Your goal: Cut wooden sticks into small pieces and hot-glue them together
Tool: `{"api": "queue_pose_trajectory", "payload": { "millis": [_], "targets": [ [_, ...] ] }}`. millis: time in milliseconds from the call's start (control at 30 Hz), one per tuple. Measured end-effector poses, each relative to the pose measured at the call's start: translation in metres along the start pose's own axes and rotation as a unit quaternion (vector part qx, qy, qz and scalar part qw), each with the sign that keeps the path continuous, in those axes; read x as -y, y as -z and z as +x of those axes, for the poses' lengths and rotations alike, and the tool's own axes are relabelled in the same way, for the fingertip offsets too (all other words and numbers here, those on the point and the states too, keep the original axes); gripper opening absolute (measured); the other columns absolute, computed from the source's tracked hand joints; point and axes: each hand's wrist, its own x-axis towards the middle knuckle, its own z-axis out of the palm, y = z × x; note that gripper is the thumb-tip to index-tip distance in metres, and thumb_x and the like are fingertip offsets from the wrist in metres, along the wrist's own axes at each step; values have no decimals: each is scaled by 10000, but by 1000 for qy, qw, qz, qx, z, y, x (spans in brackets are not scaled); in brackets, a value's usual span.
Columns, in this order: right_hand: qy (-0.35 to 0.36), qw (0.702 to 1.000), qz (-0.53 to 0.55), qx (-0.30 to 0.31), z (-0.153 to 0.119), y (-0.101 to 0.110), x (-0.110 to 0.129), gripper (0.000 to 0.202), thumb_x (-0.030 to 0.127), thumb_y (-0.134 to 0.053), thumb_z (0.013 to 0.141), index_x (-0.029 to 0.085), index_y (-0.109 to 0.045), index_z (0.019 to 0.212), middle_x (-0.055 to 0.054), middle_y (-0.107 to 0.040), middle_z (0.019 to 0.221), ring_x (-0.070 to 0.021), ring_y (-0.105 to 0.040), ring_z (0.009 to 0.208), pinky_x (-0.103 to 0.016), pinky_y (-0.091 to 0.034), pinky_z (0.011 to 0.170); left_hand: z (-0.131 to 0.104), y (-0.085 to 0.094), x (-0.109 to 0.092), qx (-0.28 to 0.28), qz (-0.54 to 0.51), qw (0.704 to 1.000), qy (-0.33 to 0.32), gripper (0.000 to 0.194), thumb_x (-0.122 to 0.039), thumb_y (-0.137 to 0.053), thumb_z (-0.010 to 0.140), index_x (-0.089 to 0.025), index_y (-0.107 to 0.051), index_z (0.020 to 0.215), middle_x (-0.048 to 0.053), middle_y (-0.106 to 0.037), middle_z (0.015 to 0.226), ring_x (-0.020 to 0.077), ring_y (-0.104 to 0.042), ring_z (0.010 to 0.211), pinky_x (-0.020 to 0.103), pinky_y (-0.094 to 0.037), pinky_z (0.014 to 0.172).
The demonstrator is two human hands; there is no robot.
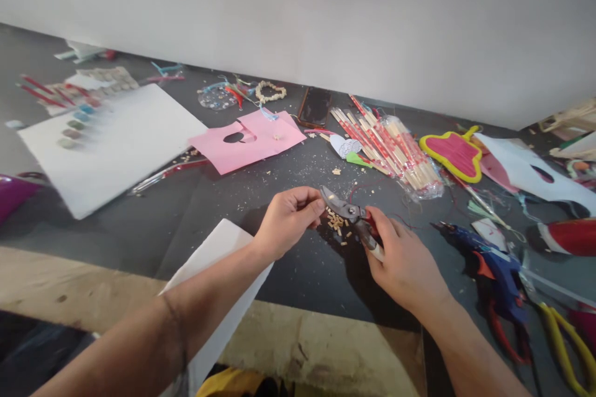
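Observation:
My right hand (405,257) is wrapped round the handles of a pair of pruning shears (356,214), whose blades point up and left. Close to the blade tips, my left hand (293,217) is closed in a pinch; whatever lies between its thumb and fingers is too small or hidden to make out. Under the blades lies a small heap of short cut wooden bits (336,222) on the dark table (298,285). A sheet of white foam or card (223,254) sits beneath my left forearm.
Wrapped chopsticks (391,149) lie behind my hands, beside a phone (315,107) and cut pink paper (251,139). A large white board (116,142) holds paint pots (74,127) at left. On the right are a blue glue gun (493,267) and yellow-handled scissors (568,341).

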Motion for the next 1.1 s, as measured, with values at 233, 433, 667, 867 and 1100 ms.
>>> {"api": "queue_pose_trajectory", "payload": {
  "millis": [233, 433, 667, 867, 1100],
  "targets": [
    [21, 1000, -11, -15, -1, 1, -4, 586, 204, -486, 821, 147, -317, 1380, -135, -601, 1066, -295, -574, 969, -430, -474, 806, -1, 5, -6, 44, 20, 999, -13, 211, -238, -549, 840, -127, -596, 666, -1, -579, 625, 58, -473, 511, 185, -363, 503],
    [36, 999, 40, 6, -1, 1, -7, 591, 202, -487, 813, 160, -323, 1379, -126, -603, 1083, -276, -577, 972, -418, -474, 837, -1, 8, -6, 72, 8, 997, -4, 214, -254, -555, 836, -127, -593, 669, -7, -579, 604, 52, -456, 484, 184, -356, 487],
    [14, 999, 42, 20, -3, 4, 3, 510, 222, -465, 832, 153, -382, 1330, -127, -639, 1056, -266, -628, 893, -382, -490, 774, -1, 5, -5, 43, -48, 998, 22, 250, -280, -579, 816, -131, -555, 617, -10, -576, 593, 44, -433, 463, 181, -326, 463],
    [-4, 999, 36, 17, -2, 0, 3, 495, 236, -463, 839, 154, -390, 1321, -135, -635, 1076, -274, -624, 919, -393, -490, 777, -1, 2, -4, 34, -72, 996, 36, 227, -275, -563, 823, -130, -550, 650, -3, -569, 607, 51, -438, 477, 189, -332, 476],
    [3, 999, 41, 3, 1, 0, 0, 536, 206, -467, 827, 132, -356, 1347, -137, -606, 1048, -274, -584, 953, -411, -472, 823, -2, 3, -7, 44, 26, 998, -44, 203, -248, -525, 859, -134, -561, 696, 1, -556, 661, 75, -491, 563, 205, -376, 546]
  ]
}}
